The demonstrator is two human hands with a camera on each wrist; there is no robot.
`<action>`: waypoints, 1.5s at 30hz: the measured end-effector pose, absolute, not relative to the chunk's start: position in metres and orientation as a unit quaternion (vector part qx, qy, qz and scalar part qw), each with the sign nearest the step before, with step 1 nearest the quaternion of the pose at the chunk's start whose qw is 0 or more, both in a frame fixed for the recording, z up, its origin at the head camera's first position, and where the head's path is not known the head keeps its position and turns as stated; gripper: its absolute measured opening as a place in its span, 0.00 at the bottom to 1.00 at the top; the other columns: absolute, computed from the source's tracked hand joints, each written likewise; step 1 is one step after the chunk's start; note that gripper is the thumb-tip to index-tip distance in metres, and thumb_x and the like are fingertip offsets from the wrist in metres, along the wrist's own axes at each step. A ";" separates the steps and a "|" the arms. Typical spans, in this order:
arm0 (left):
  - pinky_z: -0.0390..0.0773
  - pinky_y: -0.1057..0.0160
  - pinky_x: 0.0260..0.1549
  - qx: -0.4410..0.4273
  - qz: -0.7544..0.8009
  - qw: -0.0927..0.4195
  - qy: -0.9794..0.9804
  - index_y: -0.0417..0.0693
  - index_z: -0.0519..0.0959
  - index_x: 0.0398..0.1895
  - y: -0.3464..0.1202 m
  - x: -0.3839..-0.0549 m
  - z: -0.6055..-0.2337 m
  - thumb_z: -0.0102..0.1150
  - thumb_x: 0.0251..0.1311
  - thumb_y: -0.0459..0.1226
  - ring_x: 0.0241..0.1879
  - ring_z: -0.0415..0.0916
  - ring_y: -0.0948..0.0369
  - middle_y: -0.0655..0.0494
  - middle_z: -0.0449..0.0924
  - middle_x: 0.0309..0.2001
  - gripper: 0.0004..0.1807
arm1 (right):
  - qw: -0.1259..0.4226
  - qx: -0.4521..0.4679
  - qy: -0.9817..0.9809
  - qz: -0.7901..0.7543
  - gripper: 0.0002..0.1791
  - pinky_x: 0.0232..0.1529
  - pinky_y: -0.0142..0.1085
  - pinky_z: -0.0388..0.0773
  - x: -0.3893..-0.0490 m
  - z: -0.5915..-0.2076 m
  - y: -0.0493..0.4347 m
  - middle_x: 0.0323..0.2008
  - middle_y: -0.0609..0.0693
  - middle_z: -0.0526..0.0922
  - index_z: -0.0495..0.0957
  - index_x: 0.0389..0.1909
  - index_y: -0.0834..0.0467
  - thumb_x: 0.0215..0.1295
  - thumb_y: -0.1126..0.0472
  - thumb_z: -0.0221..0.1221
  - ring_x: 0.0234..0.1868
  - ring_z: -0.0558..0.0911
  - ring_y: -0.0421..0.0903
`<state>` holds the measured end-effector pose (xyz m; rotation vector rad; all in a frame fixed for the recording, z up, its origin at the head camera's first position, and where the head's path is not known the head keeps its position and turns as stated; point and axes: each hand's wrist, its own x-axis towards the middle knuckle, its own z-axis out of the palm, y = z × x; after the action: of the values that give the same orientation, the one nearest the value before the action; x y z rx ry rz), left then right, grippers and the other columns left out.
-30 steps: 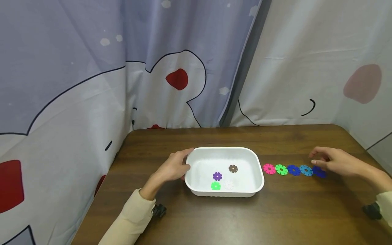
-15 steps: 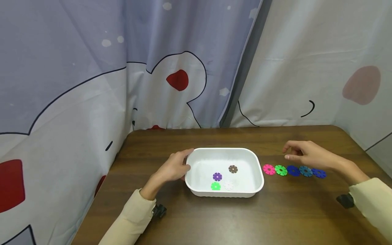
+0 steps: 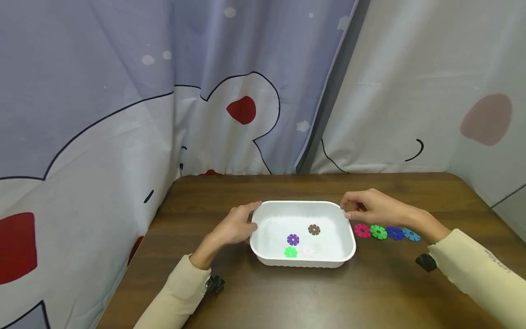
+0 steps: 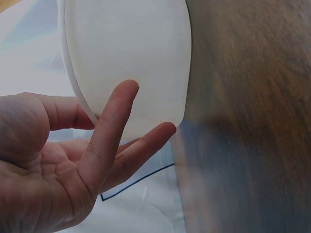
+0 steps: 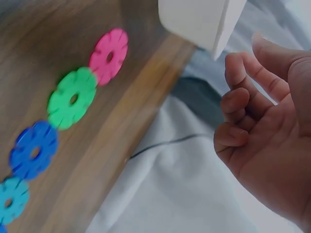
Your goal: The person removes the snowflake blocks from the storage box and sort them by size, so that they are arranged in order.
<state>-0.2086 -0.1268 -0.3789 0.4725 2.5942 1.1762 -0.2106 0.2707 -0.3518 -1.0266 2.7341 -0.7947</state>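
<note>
A white rectangular tray (image 3: 302, 263) sits on the table; in it lie brown (image 3: 314, 230), purple (image 3: 293, 240), green (image 3: 290, 252) and white (image 3: 307, 251) notched plastic discs. My left hand (image 3: 235, 224) grips the tray's left end; the left wrist view shows fingers (image 4: 116, 116) against the outer wall and the thumb at the rim. My right hand (image 3: 376, 209) hovers by the tray's far right corner, fingers loosely curled, holding nothing. Beneath it runs a row of discs: pink (image 5: 109, 57), green (image 5: 73, 98), blue (image 5: 34, 150) and light blue (image 5: 10, 200); a further blue one is mostly hidden.
The brown wooden table (image 3: 296, 301) extends in front of and behind the tray. Patterned curtains (image 3: 205, 128) hang along the table's back and sides. Black straps (image 3: 426, 262) sit at both sleeve cuffs.
My right hand has moved left, from the far end of the disc row to the tray's right corner. The left hand keeps its grip; the discs stay in place.
</note>
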 end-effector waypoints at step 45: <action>0.89 0.50 0.21 0.173 0.397 0.132 0.891 0.36 0.63 0.80 -0.130 -0.209 -0.378 0.55 0.67 0.24 0.17 0.82 0.59 0.29 0.78 0.63 0.37 | 0.028 -0.387 0.919 -0.074 0.16 0.29 0.31 0.70 -0.224 -0.397 0.177 0.27 0.36 0.74 0.73 0.34 0.45 0.63 0.59 0.74 0.29 0.72 0.35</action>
<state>-0.2090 -0.1303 -0.3782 0.5020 2.5875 1.1536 -0.2237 0.1767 -0.3973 -1.1955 2.8356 -0.2298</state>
